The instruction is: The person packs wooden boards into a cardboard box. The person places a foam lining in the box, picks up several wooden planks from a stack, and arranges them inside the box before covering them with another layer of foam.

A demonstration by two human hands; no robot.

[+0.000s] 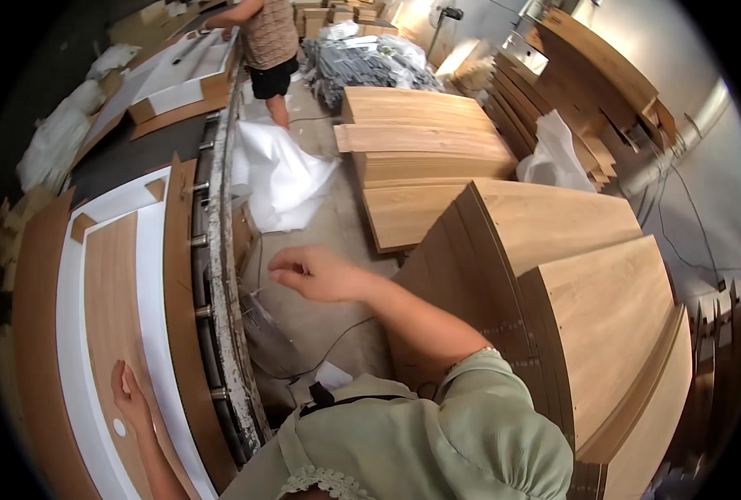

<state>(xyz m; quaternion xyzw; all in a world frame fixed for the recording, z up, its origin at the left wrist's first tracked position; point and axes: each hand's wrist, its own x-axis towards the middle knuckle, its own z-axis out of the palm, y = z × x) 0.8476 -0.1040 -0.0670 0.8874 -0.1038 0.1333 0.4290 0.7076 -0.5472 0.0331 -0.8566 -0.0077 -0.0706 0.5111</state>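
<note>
On the left, a long wood-grain panel [108, 292] lies in an open cardboard carton [41, 333] lined with white foam sheets [152, 275]. Over the panel's near part is my left hand [131, 400], its fingers stretched out and holding nothing; I cannot tell whether it touches the surface. A small white round spot [119, 427] shows on the panel beside my wrist. My right hand [314, 273] hangs in the air above the floor, between the carton and the stacked boards. Its fingers are curled in, with nothing seen in them.
The carton rests on a roller conveyor with a worn metal rail [220, 250]. Stacks of curved wooden boards [587, 283] stand close on my right. White foam wrap [279, 175] and a cable lie on the floor. Farther up the line, another person [270, 37] works at a second carton [179, 96].
</note>
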